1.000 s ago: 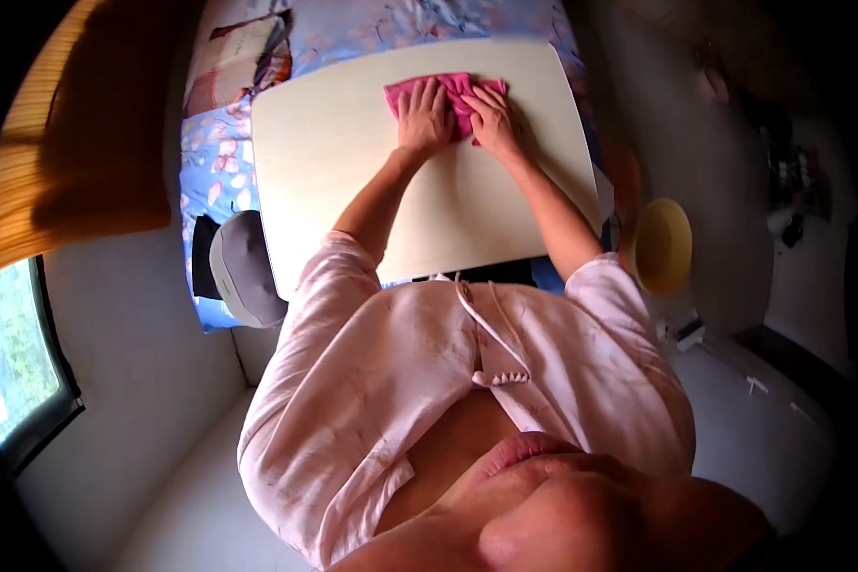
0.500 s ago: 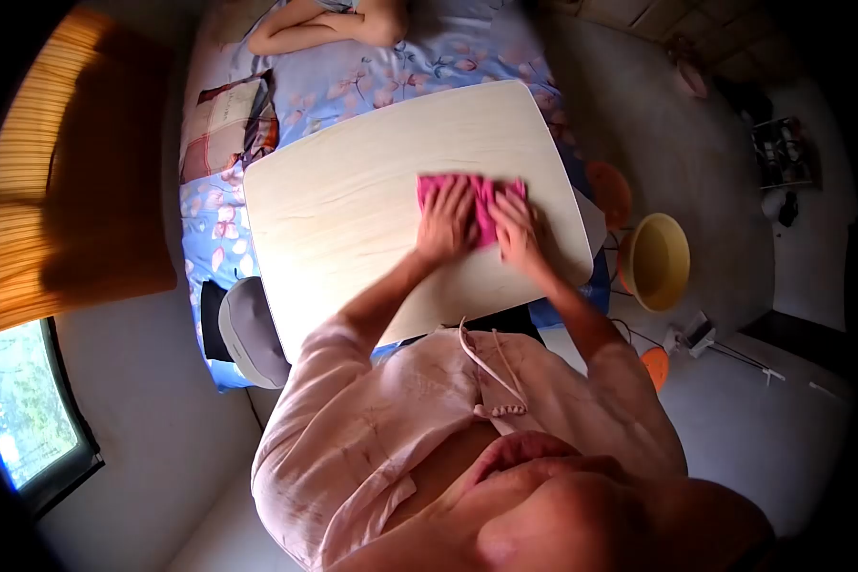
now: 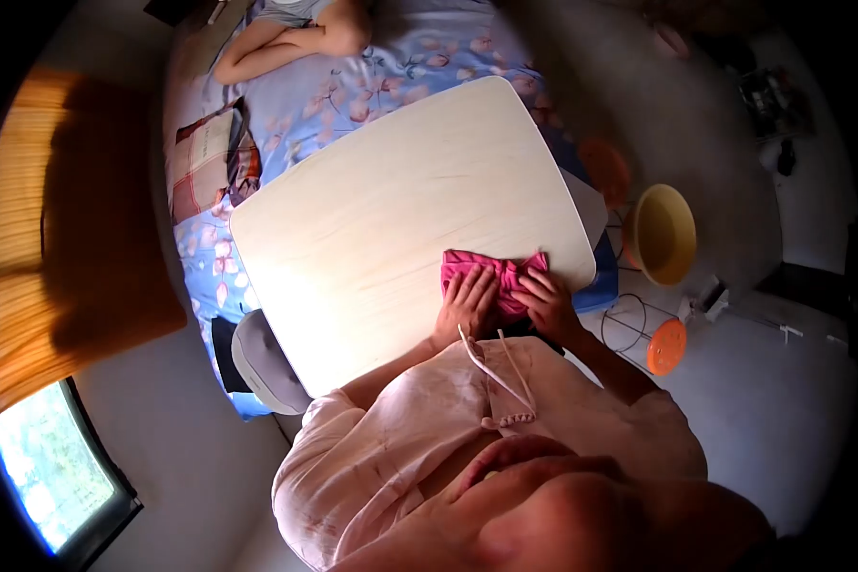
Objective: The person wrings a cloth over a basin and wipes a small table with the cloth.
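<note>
A pink cloth (image 3: 462, 262) lies bunched at the near right edge of a pale wood-topped table (image 3: 391, 191). My left hand (image 3: 469, 303) presses on the cloth's left part, its fingers over the fabric. On the right part, my right hand (image 3: 547, 303) holds the cloth with bent fingers. Folds of fabric show between the two hands. Both hands are close to my body, and their thumbs are mostly hidden.
The table stands against a bed with a blue floral sheet (image 3: 300, 124), where another person's bent legs (image 3: 300, 43) rest. A folded plaid item (image 3: 200, 162) lies there. At right are a yellow bucket (image 3: 664, 234) and an orange stool (image 3: 667, 346). A grey rounded object (image 3: 262, 353) sits left.
Both hands have drawn the pink cloth toward my body, from the table's right middle to its near edge. The camera view has shifted slightly.
</note>
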Available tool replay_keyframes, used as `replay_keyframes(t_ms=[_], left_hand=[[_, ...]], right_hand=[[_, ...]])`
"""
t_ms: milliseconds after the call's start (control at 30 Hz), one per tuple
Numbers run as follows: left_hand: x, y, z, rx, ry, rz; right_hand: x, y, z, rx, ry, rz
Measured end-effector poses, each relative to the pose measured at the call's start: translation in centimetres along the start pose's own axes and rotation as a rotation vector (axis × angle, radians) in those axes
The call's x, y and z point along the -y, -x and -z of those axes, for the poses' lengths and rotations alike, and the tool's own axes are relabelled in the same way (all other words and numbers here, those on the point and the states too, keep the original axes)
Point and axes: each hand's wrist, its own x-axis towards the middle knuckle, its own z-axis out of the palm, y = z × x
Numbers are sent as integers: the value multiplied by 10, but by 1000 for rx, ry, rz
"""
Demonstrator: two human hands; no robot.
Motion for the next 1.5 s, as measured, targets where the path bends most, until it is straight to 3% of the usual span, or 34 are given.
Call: replay_keyframes(t_ms=[133,233,333,467,567,633,733,800,933,1000,1100,1200,1333,1433,1500], left_hand=[[53,-89,29,-63,114,-27],[110,-164,24,-237,-32,27],[133,-198,20,-233,-129,68],[94,-156,14,-229,-25,-18],[34,-75,8,-109,59,-65],[8,-40,-2,-45,37,-45],[21,-56,-3,-83,-4,-42],[46,-108,23,-85,80,63],[128,-201,17,-327,-91,183],[141,-218,21,-305,-109,210],[123,-195,17,-298,-83,136],[63,-124,17,-195,34,-8],[4,-34,-9,-33,-83,-64],[14,-54,6,-39,94,-28],[44,-100,19,-111,128,5]], right_hand=[[-42,-82,-9,-158,-66,1],[-79,-192,-9,-329,-40,-83],[-103,-245,-8,-421,52,-69],[-85,-171,-18,-392,-85,-9],[-41,-60,-9,-280,-92,44],[-18,-14,0,-86,-12,-43],[-26,-43,9,-44,-18,-31],[-48,-101,7,-155,-13,-15],[-106,-241,-10,-419,32,-46],[-114,-265,-6,-415,96,-54],[-114,-234,-13,-387,-72,-22],[-76,-125,-9,-273,-130,-7],[-22,-8,6,-19,-53,-54],[-30,-26,6,-61,-57,-36],[-50,-84,2,-191,-61,-31]])
